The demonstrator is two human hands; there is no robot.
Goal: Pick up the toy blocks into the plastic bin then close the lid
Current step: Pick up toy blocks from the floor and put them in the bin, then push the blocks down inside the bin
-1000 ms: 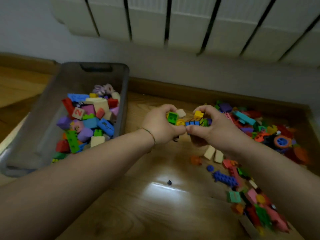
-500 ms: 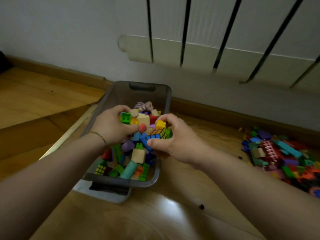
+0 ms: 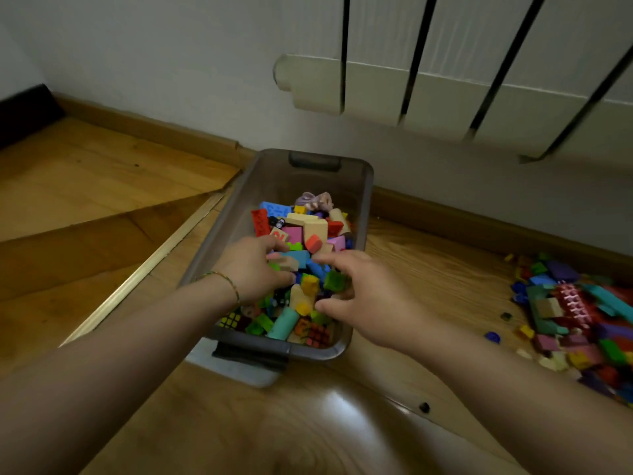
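Note:
A grey see-through plastic bin (image 3: 371,204) stands on the wooden floor against the wall, holding several coloured toy blocks (image 3: 310,231). My left hand (image 3: 251,269) and my right hand (image 3: 363,296) hover over its near half, fingers loosened and spread. Yellow, green and tan blocks (image 3: 310,286) lie blurred between the two hands, free of my fingers. A pale grey flat piece (image 3: 236,370), possibly the lid, sticks out from under the bin's near end.
A large pile of loose blocks (image 3: 582,320) covers the floor at the right, with a few strays (image 3: 492,337) beside it. A white radiator (image 3: 445,80) hangs on the wall above. Left of the bin a brass strip (image 3: 144,269) edges a step in the floor.
Both hands carried a cupped load of blocks from the right-hand pile to over the bin, then spread apart and let the blocks drop in.

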